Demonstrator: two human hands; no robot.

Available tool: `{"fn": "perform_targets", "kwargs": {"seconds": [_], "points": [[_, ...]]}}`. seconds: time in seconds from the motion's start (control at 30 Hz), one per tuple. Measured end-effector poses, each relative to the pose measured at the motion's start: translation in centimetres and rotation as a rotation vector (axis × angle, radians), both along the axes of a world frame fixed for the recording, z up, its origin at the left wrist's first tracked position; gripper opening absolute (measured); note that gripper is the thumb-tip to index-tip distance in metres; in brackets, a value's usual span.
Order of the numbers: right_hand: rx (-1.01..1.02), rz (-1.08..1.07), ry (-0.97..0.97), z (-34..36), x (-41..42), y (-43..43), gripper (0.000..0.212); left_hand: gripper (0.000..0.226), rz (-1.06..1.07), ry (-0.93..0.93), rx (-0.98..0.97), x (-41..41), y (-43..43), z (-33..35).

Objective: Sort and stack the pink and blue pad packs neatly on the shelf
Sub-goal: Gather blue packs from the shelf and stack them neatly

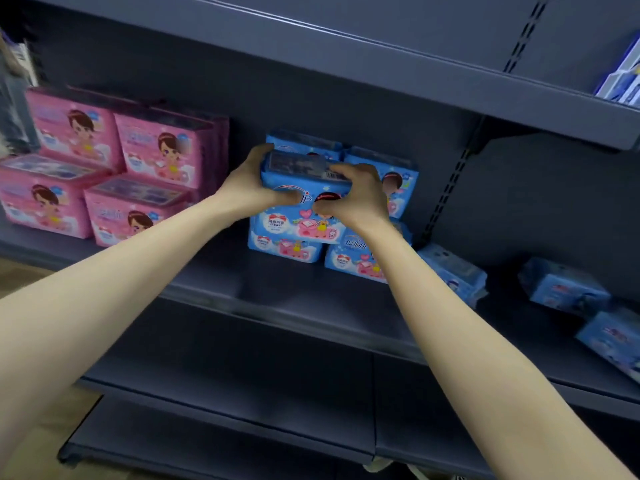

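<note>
Nearest, two bare forearms reach in from the bottom corners across a dark grey metal lower shelf [242,368]. Above it, on the middle shelf [311,299], the hands meet around one blue plastic pad pack [301,220] with a cartoon print. The left hand [249,183] grips its left end, fingers curled over the top and thumb across the front. The right hand [356,199] grips the right end the same way. The pack's lower edge meets the tops of two lower blue packs [284,247], which stand side by side, set back from the shelf's front edge. Further blue packs [398,174] stand behind it, near the back panel. Toward the shelf's right end, three loose blue packs [561,285] lie tilted and apart. Toward the left end, pink plastic pad packs [159,150] stand two high in rows. At the far top right, white-and-blue boxes [623,77] rest on the upper shelf [381,53].
</note>
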State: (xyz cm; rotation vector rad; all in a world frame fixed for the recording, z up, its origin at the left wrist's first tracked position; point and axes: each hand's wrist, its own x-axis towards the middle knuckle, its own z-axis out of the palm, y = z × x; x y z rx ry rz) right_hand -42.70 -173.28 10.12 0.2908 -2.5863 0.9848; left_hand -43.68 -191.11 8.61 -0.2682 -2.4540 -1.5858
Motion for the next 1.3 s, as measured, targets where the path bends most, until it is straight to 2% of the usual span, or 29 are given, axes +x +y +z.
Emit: {"fn": "perform_targets", "kwargs": {"seconds": [0.27, 0.5, 0.73, 0.97, 1.17, 1.3], "points": [[-0.001, -0.074, 0.032, 0.1, -3.2, -0.5, 0.071, 0.097, -0.100, -0.002, 0.032, -5.1, -0.4, 0.1], [0.059, -0.136, 0.032, 0.0, -5.8, -1.9, 0.068, 0.087, -0.092, 0.037, -0.100, -8.4, -1.2, 0.7], [0.118, -0.188, 0.030, -0.6, -7.6, -3.3, 0.062, 0.071, -0.038, 0.141, -0.359, -9.7, -1.7, 1.1], [0.206, -0.214, 0.062, -1.5, -8.6, -4.0, 0.059, 0.065, -0.063, 0.222, -0.513, -10.2, -2.0, 0.8], [0.359, -0.238, 0.072, -1.6, -8.8, -4.4, 0.053, 0.054, -0.007, 0.442, -0.901, -9.3, -1.1, 0.8], [0.383, -0.261, 0.059, -1.7, -8.7, -4.8, 0.053, 0.054, 0.010, 0.467, -1.044, -8.7, -0.5, 0.6]]}}
